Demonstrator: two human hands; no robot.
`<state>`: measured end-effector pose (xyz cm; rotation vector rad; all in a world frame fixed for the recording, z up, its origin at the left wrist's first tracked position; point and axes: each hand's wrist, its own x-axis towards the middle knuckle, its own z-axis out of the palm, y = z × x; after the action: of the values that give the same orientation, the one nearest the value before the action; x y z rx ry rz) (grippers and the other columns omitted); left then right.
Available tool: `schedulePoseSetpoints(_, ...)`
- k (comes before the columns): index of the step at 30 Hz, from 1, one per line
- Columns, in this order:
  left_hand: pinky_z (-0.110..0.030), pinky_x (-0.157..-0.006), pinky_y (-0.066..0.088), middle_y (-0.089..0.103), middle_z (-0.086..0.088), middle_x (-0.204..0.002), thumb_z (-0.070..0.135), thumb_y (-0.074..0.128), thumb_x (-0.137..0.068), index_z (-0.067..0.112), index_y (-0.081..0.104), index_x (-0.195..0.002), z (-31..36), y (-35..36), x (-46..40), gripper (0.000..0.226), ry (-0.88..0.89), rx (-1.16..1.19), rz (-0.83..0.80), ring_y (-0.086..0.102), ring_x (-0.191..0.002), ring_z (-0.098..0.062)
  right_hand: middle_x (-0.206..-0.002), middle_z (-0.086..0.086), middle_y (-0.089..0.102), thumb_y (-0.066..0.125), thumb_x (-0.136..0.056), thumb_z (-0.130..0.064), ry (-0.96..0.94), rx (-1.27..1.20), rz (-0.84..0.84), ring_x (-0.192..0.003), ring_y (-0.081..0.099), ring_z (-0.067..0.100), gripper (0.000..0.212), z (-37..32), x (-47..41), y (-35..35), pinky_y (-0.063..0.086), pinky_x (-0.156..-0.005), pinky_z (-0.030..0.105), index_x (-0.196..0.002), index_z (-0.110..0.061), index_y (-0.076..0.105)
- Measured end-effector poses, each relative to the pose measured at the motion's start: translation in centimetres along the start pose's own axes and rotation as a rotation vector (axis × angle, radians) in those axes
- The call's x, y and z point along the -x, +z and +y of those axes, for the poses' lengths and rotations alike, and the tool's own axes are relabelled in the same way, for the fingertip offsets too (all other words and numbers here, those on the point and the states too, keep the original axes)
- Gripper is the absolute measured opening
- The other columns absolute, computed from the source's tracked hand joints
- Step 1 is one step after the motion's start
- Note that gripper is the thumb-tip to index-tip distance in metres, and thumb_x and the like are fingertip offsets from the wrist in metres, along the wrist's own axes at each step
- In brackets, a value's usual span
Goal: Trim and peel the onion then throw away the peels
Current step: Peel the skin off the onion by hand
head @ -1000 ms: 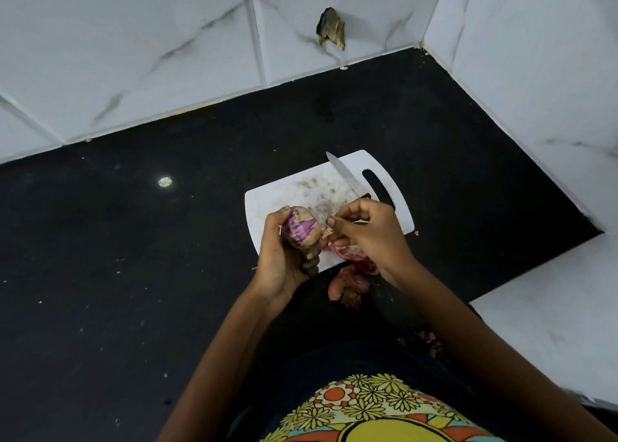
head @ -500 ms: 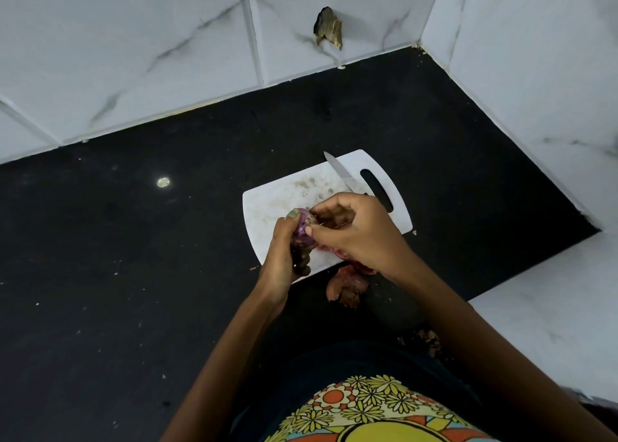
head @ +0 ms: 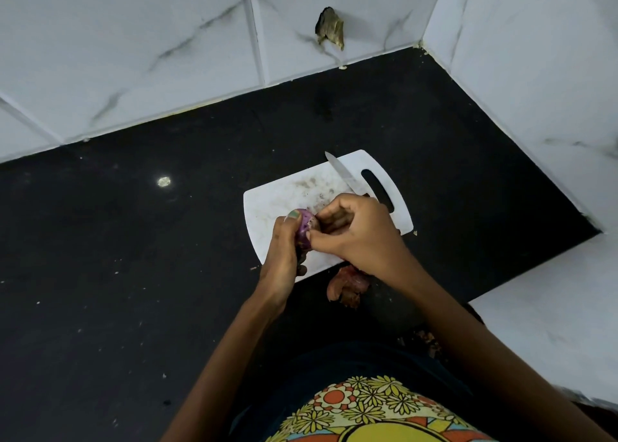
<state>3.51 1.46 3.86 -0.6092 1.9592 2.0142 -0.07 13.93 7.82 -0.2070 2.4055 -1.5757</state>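
both hands (head: 359,232) round purple onion (head: 305,227) — no legible writing

Over a white plastic cutting board (head: 277,200) on the black stone counter (head: 133,257), the left hand (head: 284,251) grips a small purple onion (head: 303,226), thumb across its top. The right hand (head: 354,231) meets it from the other side, thumb and fingertip pinching at the onion's skin while its curled fingers also hold a knife, whose steel blade (head: 341,172) points away beside the board's handle slot. Reddish-brown peels (head: 347,286) lie on the counter just off the board's near edge.
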Motion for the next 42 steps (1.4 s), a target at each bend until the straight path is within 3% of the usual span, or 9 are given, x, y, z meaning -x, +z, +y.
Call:
schedulePoseSetpoints(7,-0.028,-0.059,0.030,0.046,0.016,-0.049,0.047,0.025,-0.097,0.023,0.048,-0.076,-0.1,0.0,0.1,0.039,-0.021,0.059,-0.012,0.034,-0.052,-0.006,-0.069,0.002,0.071,0.072,-0.070,-0.003,-0.014,-0.016,0.015,-0.064,0.069,0.017,0.006,0.4,-0.5,-0.6,0.057,-0.063,0.023,-0.075,-0.007,0.072)
schedulePoseSetpoints(12,-0.025,-0.055,0.032,0.045,0.015,-0.052,0.055,0.032,-0.085,0.026,0.053,-0.073,-0.4,-0.2,-0.2,0.038,-0.033,0.115,-0.002,0.033,-0.056,-0.010,-0.076,0.004,0.072,0.075,-0.076,-0.017,0.006,-0.085,-0.022,-0.068,0.069,0.019,0.011,0.2,-0.2,-0.8,0.056,-0.064,0.022,-0.082,-0.010,0.070)
schedulePoseSetpoints(16,-0.026,-0.053,0.030,0.047,0.011,-0.052,0.042,0.027,-0.095,0.019,0.051,-0.073,-0.4,-0.2,-0.1,0.040,-0.037,0.192,0.011,0.035,-0.055,-0.010,-0.079,0.001,0.071,0.077,-0.075,-0.018,-0.009,-0.046,-0.099,-0.071,0.069,0.016,0.015,0.1,-0.1,-0.6,0.056,-0.067,0.024,-0.084,-0.010,0.067)
schedulePoseSetpoints(19,-0.028,-0.053,0.025,0.037,-0.002,-0.062,0.040,0.024,-0.094,0.013,0.041,-0.077,-0.1,-0.6,0.2,0.037,-0.023,0.297,-0.055,0.028,-0.058,-0.014,-0.076,0.009,0.070,0.072,-0.079,-0.008,0.077,-0.218,-0.019,-0.065,0.066,0.022,0.014,1.0,-0.5,-0.9,0.057,-0.061,0.024,-0.086,0.001,0.066)
schedulePoseSetpoints(26,-0.030,-0.053,0.025,0.048,-0.005,-0.060,0.045,0.019,-0.092,0.011,0.053,-0.081,0.2,-0.9,0.4,0.050,-0.029,0.436,-0.185,0.035,-0.052,-0.015,-0.081,0.007,0.069,0.072,-0.078,-0.005,0.135,-0.003,0.130,-0.072,0.069,0.023,0.010,3.9,-1.2,-0.5,0.059,-0.072,0.039,-0.086,-0.007,0.066)
schedulePoseSetpoints(31,-0.023,-0.049,0.030,0.050,-0.004,-0.064,0.057,0.024,-0.095,0.017,0.059,-0.070,0.5,-0.5,0.3,0.059,-0.031,0.423,-0.153,0.037,-0.047,-0.011,-0.096,-0.002,0.067,0.064,-0.084,-0.009,0.047,0.090,0.061,-0.086,0.063,0.003,0.013,3.4,-1.3,-0.5,0.048,-0.073,0.007,-0.095,-0.012,0.071)
schedulePoseSetpoints(37,-0.018,-0.043,0.034,0.050,0.002,-0.052,0.060,0.025,-0.093,0.019,0.061,-0.063,0.9,-0.1,0.4,0.062,-0.084,0.455,-0.148,0.040,-0.044,-0.008,-0.094,-0.001,0.068,0.068,-0.079,-0.004,-0.050,0.033,0.053,-0.083,0.065,0.006,0.014,1.4,-1.0,-0.8,0.051,-0.071,0.012,-0.089,-0.014,0.068)
schedulePoseSetpoints(39,-0.018,-0.043,0.033,0.049,0.003,-0.050,0.061,0.024,-0.093,0.017,0.062,-0.068,0.8,0.0,0.2,0.063,-0.091,0.442,-0.151,0.040,-0.044,-0.007,-0.101,0.000,0.067,0.069,-0.080,-0.008,-0.043,-0.019,-0.014,-0.087,0.065,0.007,0.017,0.8,-0.8,-0.8,0.054,-0.071,0.015,-0.096,-0.014,0.068)
schedulePoseSetpoints(42,-0.018,-0.045,0.033,0.047,0.006,-0.048,0.060,0.019,-0.095,0.007,0.060,-0.098,0.6,0.1,0.1,0.066,-0.078,0.382,-0.167,0.041,-0.044,-0.005,-0.098,-0.005,0.068,0.075,-0.077,-0.020,-0.011,-0.043,-0.072,-0.085,0.066,0.007,0.029,0.2,-0.5,-0.5,0.056,-0.071,0.017,-0.104,-0.016,0.067)
